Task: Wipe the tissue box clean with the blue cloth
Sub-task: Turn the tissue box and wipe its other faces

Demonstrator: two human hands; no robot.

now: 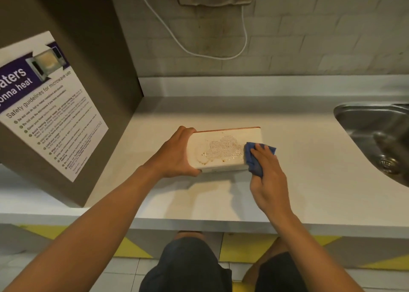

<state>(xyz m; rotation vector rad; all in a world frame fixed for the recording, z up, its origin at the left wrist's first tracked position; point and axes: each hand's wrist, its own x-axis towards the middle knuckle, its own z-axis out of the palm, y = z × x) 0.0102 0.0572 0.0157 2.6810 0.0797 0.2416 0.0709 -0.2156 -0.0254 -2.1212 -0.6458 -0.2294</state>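
A white tissue box with a dotted cloud pattern and brownish stains is held tilted just above the counter. My left hand grips its left end, fingers wrapped over the far edge and thumb under the near edge. My right hand presses a folded blue cloth against the box's right end. Part of the cloth is hidden under my fingers.
A grey cabinet side with a microwave safety poster stands at the left. A steel sink is set into the counter at the right. A white cable hangs on the brick wall behind.
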